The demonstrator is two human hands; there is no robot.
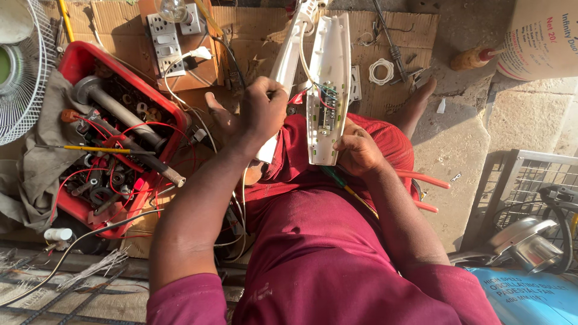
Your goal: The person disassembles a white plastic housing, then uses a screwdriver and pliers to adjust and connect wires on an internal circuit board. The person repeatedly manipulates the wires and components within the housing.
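Note:
My left hand (262, 111) is closed around a long white plastic housing cover (288, 57) that slants up and away. My right hand (358, 150) grips the lower end of the other white housing half (332, 66), held upright with its inside facing me. A small circuit board (327, 108) with coloured wires sits inside that half. Thin wires run between the two halves. A green-and-yellow screwdriver (340, 183) lies on my lap under the right hand. I sit on the ground in dark red clothes, one bare foot (418, 102) stretched ahead.
A red toolbox (78, 60) full of tools, wires and a metal pipe stands at left. A white fan guard (24, 78) is at far left. A switch-and-socket board (165, 36) with a bulb lies on cardboard ahead. A white ring (380, 71), a sack (542, 39) and a wire cage (530, 180) are at right.

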